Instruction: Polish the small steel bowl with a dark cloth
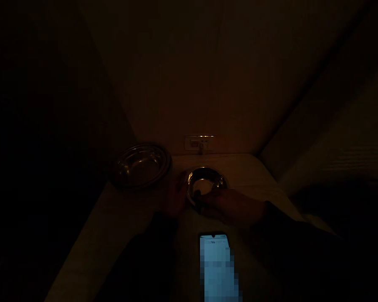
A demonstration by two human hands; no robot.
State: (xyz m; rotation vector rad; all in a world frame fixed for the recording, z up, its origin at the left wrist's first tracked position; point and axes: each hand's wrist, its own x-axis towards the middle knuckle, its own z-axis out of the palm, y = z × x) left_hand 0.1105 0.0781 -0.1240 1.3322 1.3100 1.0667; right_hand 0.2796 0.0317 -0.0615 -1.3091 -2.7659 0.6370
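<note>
A small shiny metal bowl (204, 170) sits on the table in dim light. My left hand (176, 195) steadies it, fingers curved along its left side. Over the near right rim reaches my right hand (229, 203), its fingers closed and pointing into the bowl. Something small and dark shows at those fingertips, too dim to name. The bowl's near right part is hidden behind this hand.
A larger metal bowl (141, 163) stands at the table's back left. A lit phone (219, 264) lies in front of my hands. On the back wall is a socket panel (199, 143). The wooden table (255, 172) ends at dark edges on both sides.
</note>
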